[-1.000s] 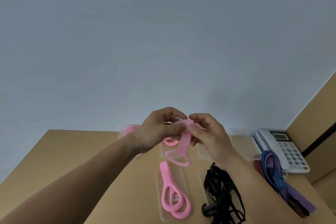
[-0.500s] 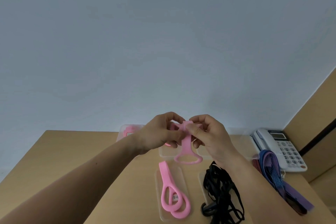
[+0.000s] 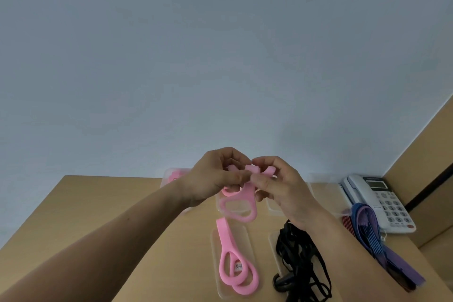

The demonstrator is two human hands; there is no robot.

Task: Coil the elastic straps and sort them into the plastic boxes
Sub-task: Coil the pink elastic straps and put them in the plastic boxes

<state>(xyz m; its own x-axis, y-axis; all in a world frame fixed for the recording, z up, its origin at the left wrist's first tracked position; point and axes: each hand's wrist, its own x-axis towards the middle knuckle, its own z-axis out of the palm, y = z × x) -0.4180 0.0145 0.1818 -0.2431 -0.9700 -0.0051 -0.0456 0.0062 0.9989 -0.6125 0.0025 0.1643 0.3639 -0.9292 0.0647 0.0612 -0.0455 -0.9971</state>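
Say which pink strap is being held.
The raised strap, pinched by the left hand and right hand, its loop hanging. Another pink strap lies flat on a clear box nearer the camera.

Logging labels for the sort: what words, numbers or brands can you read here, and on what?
White tag on the loose pink strap: dark marks, too blurred to read.
Telephone keypad and display: too small to read.
No other text visible.

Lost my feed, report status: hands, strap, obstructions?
Left hand and right hand both pinch pink elastic strap above wooden desk. Loop hangs, not yet boxed. Nothing blocking.
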